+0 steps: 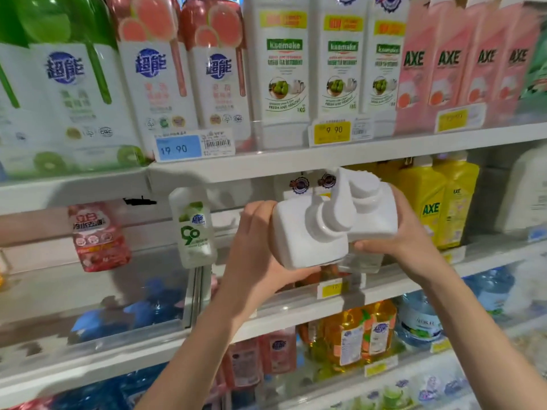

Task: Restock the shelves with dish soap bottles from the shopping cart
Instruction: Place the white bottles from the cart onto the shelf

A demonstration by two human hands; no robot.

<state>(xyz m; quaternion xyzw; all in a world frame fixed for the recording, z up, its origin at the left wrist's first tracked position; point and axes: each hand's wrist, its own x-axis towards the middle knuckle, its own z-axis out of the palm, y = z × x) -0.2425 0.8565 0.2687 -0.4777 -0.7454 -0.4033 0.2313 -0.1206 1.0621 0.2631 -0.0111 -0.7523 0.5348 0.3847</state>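
- Two white pump bottles are up in the air in front of the middle shelf (pixel 393 287). They are tipped so that their pump heads face the camera, and they touch side to side.
- The left hand (pixel 254 244) grasps the left bottle (pixel 305 235), with fingers curled under its base and the palm on its outer side.
- The right hand (pixel 414 232) grasps the right bottle (pixel 376 214) the same way, from its outer side and underneath.
- Neither bottle rests on the shelf yet. Both hang before the gap between the green-and-white bottle (pixel 194 229) and the yellow AXE bottles (pixel 429 208).
- In that gap, emblem-labelled bottles (pixel 300 185) show partly behind the pair; they may be the same product.
- My reading is that this pair is mid-placement: carried to its slot and needing only to be stood upright and pushed back.
- The shopping cart is out of view, so how many bottles remain is unknown.
- The upper shelf (pixel 296 158) looks fully faced, while the middle shelf's left stretch holds little beyond a red pouch (pixel 97 238).
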